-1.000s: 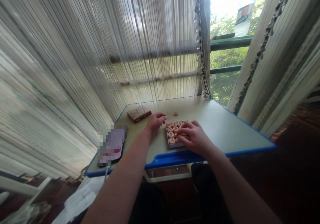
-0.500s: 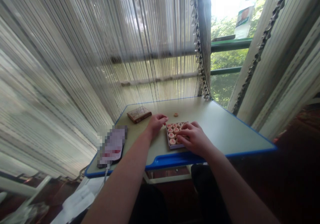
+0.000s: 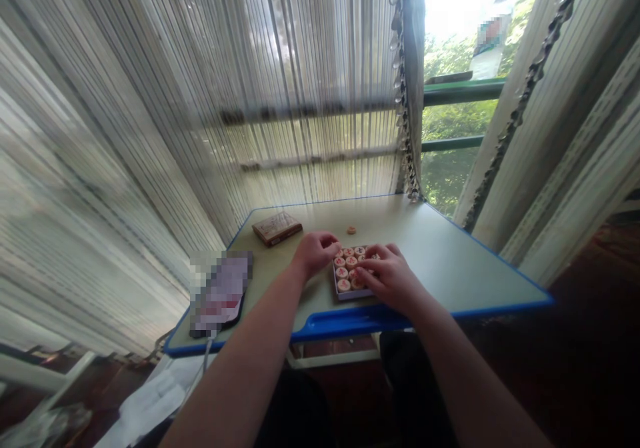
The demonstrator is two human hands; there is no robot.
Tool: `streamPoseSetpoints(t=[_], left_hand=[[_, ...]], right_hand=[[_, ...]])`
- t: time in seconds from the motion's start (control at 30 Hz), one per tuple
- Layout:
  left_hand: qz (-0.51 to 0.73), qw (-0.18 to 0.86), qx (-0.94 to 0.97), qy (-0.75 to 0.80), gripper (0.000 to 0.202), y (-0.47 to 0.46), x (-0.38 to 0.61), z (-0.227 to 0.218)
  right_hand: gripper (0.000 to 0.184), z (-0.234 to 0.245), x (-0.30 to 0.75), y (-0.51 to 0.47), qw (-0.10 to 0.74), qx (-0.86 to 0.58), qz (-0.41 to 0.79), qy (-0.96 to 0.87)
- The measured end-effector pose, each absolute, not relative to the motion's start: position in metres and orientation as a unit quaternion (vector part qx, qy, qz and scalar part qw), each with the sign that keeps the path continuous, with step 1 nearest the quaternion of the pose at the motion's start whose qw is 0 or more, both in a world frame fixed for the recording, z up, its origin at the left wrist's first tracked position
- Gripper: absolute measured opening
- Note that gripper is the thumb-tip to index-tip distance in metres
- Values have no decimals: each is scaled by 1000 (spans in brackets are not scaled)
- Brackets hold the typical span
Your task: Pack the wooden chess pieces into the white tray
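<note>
A small open box (image 3: 341, 294) filled with several round wooden game pieces (image 3: 342, 273) marked in red lies near the front of the desk (image 3: 450, 255). My right hand (image 3: 393, 276) lies over the box's right half, fingers curled down onto the pieces. My left hand (image 3: 316, 252) rests at the box's left far corner with its fingers bent against the edge. One loose piece (image 3: 351, 230) sits alone on the desk beyond the box.
The box's brown lid (image 3: 277, 227) lies at the desk's far left. A phone (image 3: 219, 295) with a cable rests at the near left corner. String curtains (image 3: 200, 101) hang close behind, and a window with green bars (image 3: 460, 91) opens at the right.
My left hand has slid a little nearer to the box's corner. My right hand stays on the pieces with its fingers shifting slightly.
</note>
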State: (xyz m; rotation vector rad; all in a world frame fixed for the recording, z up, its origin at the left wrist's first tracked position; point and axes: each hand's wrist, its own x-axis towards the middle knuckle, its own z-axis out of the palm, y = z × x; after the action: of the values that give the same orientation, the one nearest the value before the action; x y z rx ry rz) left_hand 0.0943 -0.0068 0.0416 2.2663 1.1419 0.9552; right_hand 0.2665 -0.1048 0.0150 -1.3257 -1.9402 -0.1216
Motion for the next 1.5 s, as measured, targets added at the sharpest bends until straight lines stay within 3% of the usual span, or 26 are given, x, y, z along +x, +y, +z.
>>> streamPoseSetpoints(t=[0.17, 0.5, 0.93, 1.5], left_hand=[[312, 130, 825, 453, 21, -3, 96, 38], [271, 135, 912, 275, 20, -39, 93, 66], [163, 33, 955, 244, 22, -48, 99, 65], [189, 101, 942, 257, 21, -43, 101, 59]], right_hand=[[22, 16, 265, -106, 362, -542, -35, -757], [19, 20, 266, -110, 371, -537, -25, -757], [18, 25, 263, -111, 341, -528, -31, -777], [17, 26, 260, -114, 305, -540, -68, -782]])
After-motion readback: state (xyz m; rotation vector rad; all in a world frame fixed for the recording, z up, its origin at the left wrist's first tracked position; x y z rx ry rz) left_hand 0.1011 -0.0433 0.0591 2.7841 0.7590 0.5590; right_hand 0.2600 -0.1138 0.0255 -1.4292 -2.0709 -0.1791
